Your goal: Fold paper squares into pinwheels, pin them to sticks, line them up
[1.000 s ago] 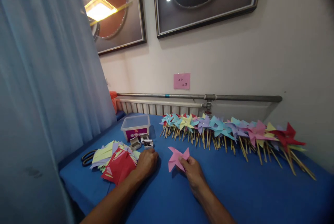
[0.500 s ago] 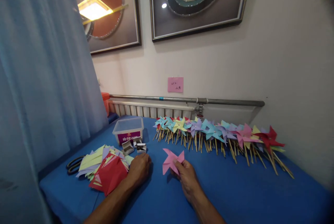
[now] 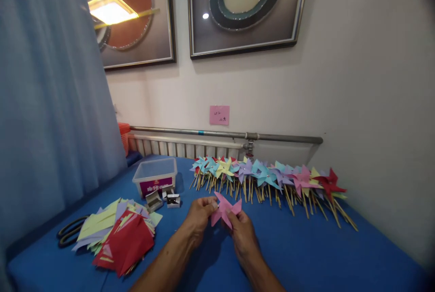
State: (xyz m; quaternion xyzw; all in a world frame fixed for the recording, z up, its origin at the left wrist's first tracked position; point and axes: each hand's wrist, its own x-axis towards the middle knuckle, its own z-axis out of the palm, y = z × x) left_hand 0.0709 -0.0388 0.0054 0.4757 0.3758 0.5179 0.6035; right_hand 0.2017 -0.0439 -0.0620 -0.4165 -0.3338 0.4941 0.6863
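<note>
A pink paper pinwheel (image 3: 223,206) is pinched at its lower right between the thumb and fingers of my right hand (image 3: 245,236), with no stick visible on it. My left hand (image 3: 199,218) is closed at the pinwheel's left side, its thumb and forefinger pressed around what looks like a small shiny pin (image 3: 218,206). Left of that hand lie a small open white box (image 3: 173,201) with dark bits inside and another opened grey box (image 3: 154,201). A pile of coloured paper, red on top (image 3: 131,243), spreads at the left.
A long row of pinwheels on sticks (image 3: 268,175) lies along the back of the blue table (image 3: 306,255). A clear plastic tub (image 3: 154,168) stands behind the boxes. Black scissor handles (image 3: 70,233) protrude from under the paper. Pipes (image 3: 285,138) and a radiator run along the wall.
My left hand has come from beside the small boxes, moving right to the pinwheel. My right hand still holds the pinwheel. The camera view has shifted slightly right.
</note>
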